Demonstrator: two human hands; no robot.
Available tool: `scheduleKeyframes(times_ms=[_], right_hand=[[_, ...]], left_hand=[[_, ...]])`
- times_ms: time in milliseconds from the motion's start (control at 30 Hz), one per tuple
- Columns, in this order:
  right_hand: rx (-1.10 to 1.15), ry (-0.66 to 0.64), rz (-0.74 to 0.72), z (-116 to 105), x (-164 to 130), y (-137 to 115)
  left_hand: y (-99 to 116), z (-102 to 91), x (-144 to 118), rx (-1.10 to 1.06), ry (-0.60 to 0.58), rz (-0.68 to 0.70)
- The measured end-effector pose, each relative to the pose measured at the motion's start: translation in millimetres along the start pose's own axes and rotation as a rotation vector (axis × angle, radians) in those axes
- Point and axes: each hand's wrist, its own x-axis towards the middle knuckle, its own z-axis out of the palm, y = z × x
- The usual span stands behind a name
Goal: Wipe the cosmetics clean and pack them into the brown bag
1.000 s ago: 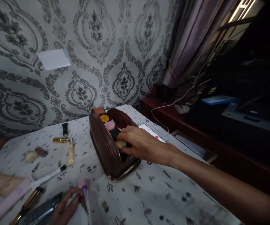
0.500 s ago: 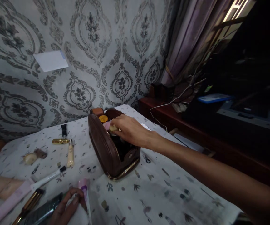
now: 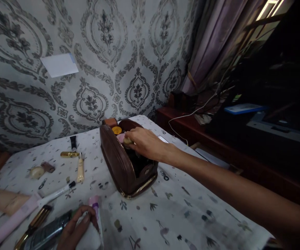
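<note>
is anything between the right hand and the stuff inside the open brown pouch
Nothing visible does. The right hand is already at the mouth of the open brown pouch, fingertips closed on a small pale round item beside a pink one and a gold lid.

Right hand reaches into an open brown leather zip pouch on a patterned white tabletop, pinching a small cream round item. Left hand grips a white cloth near scattered cosmetic tubes.
</note>
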Motion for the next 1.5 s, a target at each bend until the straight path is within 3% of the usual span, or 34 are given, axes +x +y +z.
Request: scheduleKeyframes(times_ms=[667, 833, 967, 1067, 1233, 1400, 1500], right_hand=[[0.102, 0.048, -0.026, -4, 0, 4], [0.231, 0.216, 0.058, -11, -11, -2], [0.360, 0.402, 0.072, -9, -38, -16], [0.481, 0.479, -0.118, 9, -63, -36], [0.601, 0.330, -0.465, 58, -92, -86], [0.634, -0.031, -0.412, 99, -100, -136], [0.776, -0.019, -0.357, 118, -93, -149]], left_hand=[[17, 11.0, -13, -0.061, -0.031, -0.013], [15, 8.1, -13, -0.073, -0.056, -0.012], [16, 10.2, -17, -0.084, -0.049, -0.002], [18, 14.4, -20, -0.084, -0.030, 0.019], [19, 18.4, -25, -0.079, -0.049, 0.062], [18, 21.5, -30, -0.077, 0.070, 0.209], [16, 23.3, -31, -0.238, 0.042, 0.167]])
